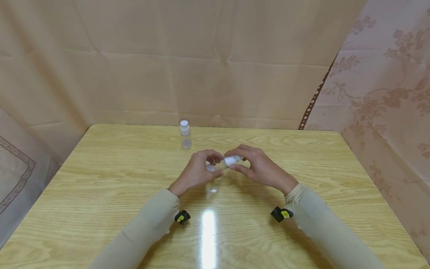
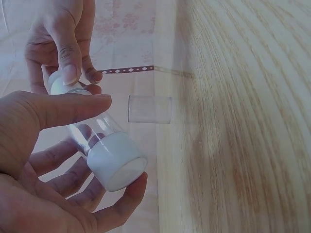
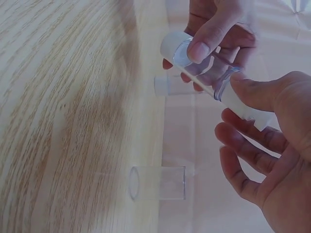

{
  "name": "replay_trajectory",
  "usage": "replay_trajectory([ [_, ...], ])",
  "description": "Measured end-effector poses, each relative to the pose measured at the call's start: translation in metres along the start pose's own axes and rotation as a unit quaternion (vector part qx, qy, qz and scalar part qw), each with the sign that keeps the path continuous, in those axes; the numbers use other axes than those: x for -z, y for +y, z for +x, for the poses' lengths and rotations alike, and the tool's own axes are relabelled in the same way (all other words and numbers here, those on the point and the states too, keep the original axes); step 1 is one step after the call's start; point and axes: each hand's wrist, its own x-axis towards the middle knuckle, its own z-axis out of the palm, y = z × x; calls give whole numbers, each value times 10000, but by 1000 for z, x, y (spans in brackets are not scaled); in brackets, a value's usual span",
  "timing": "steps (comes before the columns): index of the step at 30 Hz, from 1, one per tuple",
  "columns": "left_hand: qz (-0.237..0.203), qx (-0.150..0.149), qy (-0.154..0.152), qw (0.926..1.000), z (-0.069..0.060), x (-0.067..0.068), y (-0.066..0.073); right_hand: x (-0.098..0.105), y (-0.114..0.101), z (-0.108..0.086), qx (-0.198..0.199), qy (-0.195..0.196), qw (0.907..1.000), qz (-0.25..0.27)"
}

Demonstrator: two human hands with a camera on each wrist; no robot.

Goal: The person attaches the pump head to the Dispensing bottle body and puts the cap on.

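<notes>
A clear cylindrical bottle with a white base is tilted between both hands above the table. My left hand holds its transparent body, the thumb on one side and the fingers curled along the other. At the opposite end, my right hand pinches the white pump top between thumb and fingers. The top meets the bottle's neck; whether it is fastened, I cannot tell. A clear open-looking cylindrical cap stands on the table beyond the hands, showing in both wrist views.
A second clear bottle with a white top stands near the table's back edge, left of the hands. The wood-grain table ends at a beige curtain. Patterned cloth hangs on the right.
</notes>
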Motion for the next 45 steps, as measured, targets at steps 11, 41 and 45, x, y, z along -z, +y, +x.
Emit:
replay_trajectory([
  [11, 493, -365, 328, 9976, -2, -2, 4, 0, -3, 0, -472, -11, 9988, 132],
  [41, 1488, -665, 696, 9842, -6, -6, 9, -3, -2, 1, -967, -109, 9945, 387],
  [45, 1381, -645, 651, 9862, -5, -6, 9, -1, -3, 0, -1052, -75, 9937, 387],
])
